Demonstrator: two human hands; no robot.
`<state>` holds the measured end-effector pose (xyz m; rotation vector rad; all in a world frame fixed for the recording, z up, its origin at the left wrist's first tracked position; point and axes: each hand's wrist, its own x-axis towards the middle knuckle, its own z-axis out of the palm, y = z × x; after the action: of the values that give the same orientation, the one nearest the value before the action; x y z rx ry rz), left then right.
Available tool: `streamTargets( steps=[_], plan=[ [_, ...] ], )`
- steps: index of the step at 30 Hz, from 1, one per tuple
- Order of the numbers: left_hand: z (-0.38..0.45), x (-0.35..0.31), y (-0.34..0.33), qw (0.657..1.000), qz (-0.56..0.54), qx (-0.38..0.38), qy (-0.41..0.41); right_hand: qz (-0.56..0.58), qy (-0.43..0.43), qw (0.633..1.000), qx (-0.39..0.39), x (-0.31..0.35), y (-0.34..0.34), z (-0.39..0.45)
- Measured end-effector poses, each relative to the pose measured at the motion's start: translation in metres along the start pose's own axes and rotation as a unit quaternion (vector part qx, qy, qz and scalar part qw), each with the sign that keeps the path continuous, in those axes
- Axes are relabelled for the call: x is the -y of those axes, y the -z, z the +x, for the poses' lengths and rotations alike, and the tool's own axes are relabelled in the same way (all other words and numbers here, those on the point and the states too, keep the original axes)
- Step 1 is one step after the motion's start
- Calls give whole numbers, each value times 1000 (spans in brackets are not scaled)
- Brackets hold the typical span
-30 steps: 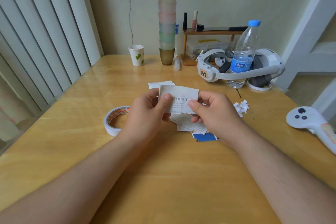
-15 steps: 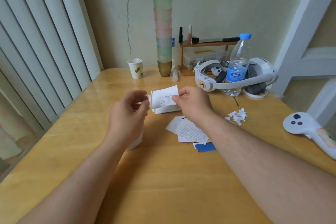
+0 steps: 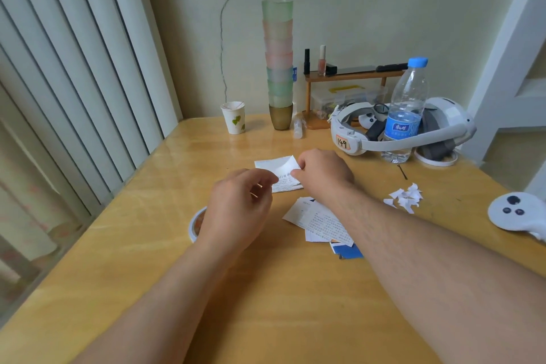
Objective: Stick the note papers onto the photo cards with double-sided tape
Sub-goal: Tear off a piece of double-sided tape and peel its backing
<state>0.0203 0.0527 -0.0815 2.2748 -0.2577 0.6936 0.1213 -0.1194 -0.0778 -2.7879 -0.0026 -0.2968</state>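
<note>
My right hand [image 3: 323,176] pinches the right edge of a white printed note paper [image 3: 279,167]. The paper lies low over another white sheet [image 3: 288,186] on the wooden table [image 3: 266,304], its far right corner lifted. My left hand [image 3: 239,204] hovers just left of the paper with fingers loosely curled and nothing in them. The double-sided tape roll [image 3: 195,223] lies under my left wrist, mostly hidden. A loose pile of printed note papers [image 3: 320,223] lies beneath my right forearm, with a blue card [image 3: 348,252] sticking out at its near edge.
Torn white scraps [image 3: 404,198] lie right of my right arm. At the back stand a paper cup [image 3: 234,120], a tall stack of tinted cups [image 3: 279,68], a water bottle [image 3: 406,109], a white headset [image 3: 413,130] and a small wooden shelf [image 3: 348,77]. A white controller [image 3: 515,213] lies at the right edge.
My left hand let go of the paper and drew back to the left. My right hand carried the paper away from me and lowered it onto the sheet on the table.
</note>
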Motion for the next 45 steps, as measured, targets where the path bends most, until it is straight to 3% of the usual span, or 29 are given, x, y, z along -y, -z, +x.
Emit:
streamTargets(
  steps=[4, 11, 16, 19, 21, 25, 28, 32, 36, 40, 45],
  plan=[
    [-2, -3, 1, 1000, 0, 9, -11, -18, -7, 1000, -2, -2, 0, -3],
    [-1, -6, 11, 995, 56, 82, -15, 99, -11, 994, -42, -16, 11, -27],
    [-2, -3, 18, 988, 104, 112, -10, 151, 7, 988, 29, -34, 38, -64],
    [-1, 3, 25, 983, 119, 136, -7, 148, 10, 989, 31, -43, 44, -86],
    [-2, 6, 34, 974, 134, 185, -5, 156, 3, 988, 12, -48, 41, -97],
    [-2, 10, 56, 922, 182, 341, 33, 196, 6, 981, -14, -54, 37, -108],
    [-2, 11, 68, 909, 151, 381, 79, 223, 17, 974, -23, -53, 38, -107],
    [0, 9, 70, 936, 157, 312, 51, 226, 45, 973, -13, -48, 34, -109],
    [1, 4, 63, 972, -37, 224, 54, 275, 114, 952, -66, -40, 34, -113],
    [-9, -18, 55, 955, -203, 207, 62, 322, 208, 919, -90, -33, 37, -122],
    [-16, -30, 46, 935, -279, 210, 63, 298, 263, 914, -86, -29, 38, -129]
  ],
)
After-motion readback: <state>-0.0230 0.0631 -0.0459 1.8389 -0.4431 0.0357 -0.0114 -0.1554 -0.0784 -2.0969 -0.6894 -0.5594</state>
